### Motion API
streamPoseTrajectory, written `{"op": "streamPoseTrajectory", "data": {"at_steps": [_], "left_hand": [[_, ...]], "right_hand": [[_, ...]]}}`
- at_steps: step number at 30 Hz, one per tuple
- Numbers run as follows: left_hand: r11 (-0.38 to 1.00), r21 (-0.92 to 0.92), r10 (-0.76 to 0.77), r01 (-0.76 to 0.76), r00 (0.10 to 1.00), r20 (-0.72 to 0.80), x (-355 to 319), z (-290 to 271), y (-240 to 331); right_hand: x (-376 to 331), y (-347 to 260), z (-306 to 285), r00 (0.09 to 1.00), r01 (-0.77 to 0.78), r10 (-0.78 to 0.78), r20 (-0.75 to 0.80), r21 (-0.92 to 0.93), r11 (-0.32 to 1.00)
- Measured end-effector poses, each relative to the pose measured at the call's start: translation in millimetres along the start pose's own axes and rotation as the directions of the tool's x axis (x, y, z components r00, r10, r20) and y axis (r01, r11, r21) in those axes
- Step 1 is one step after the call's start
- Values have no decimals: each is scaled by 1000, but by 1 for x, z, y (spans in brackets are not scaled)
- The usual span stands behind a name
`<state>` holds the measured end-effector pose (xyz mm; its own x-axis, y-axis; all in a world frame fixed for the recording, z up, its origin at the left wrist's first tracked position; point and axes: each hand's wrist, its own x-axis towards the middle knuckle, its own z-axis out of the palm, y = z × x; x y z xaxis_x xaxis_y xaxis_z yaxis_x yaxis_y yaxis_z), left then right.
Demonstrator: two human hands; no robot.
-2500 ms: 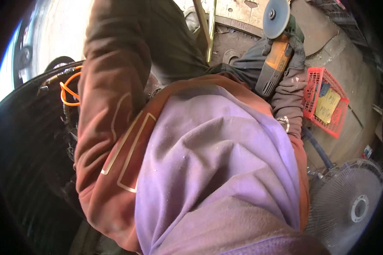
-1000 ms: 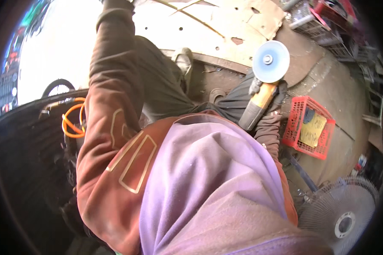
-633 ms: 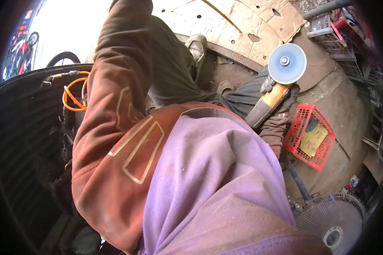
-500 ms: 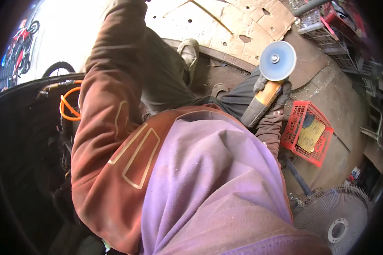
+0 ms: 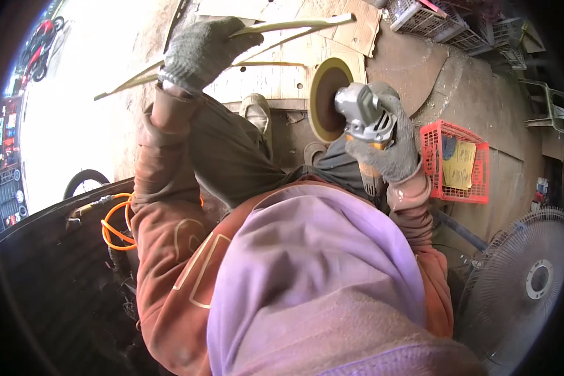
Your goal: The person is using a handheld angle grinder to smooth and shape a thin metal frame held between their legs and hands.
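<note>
My left hand (image 5: 203, 53), in a grey knit glove, is closed around a thin, pale yellowish piece of narrow strips (image 5: 294, 25). Its strips stick out on both sides of the fist; what it is made of I cannot tell. In my right hand (image 5: 398, 147), also gloved, is an angle grinder (image 5: 360, 109) with a silver head and an orange-and-grey body. The fingers wrap around its body and head. Its round disc (image 5: 329, 100) stands nearly upright, facing left toward the strips, with a gap between them. Whether the disc spins I cannot tell.
Flattened cardboard (image 5: 282, 81) lies ahead, near my shoe (image 5: 255, 116). To the right stand a red plastic basket (image 5: 432, 153) with a yellow paper in it, a fan (image 5: 514, 282) and grey crates (image 5: 420, 22). An orange hose (image 5: 116, 232) loops beside my left arm.
My left hand has come down into view with the strips. My right hand has turned the grinder, so its disc now faces left and its metal head shows. The view has shifted.
</note>
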<state>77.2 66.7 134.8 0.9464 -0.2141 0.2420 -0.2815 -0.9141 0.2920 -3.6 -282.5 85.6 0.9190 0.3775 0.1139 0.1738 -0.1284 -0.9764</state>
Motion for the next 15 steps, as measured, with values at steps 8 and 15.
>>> {"op": "streamPoseTrajectory", "data": {"at_steps": [8, 15], "left_hand": [[999, -15, -45, 44, 997, -66, 4, 19, 29], [998, -56, -30, 33, 999, 43, 1, 29, 40]], "right_hand": [[16, -26, 19, 975, 127, -189, -114, -414, 901], [23, -17, 15, 979, -2, -60, -196, -304, 953]]}}
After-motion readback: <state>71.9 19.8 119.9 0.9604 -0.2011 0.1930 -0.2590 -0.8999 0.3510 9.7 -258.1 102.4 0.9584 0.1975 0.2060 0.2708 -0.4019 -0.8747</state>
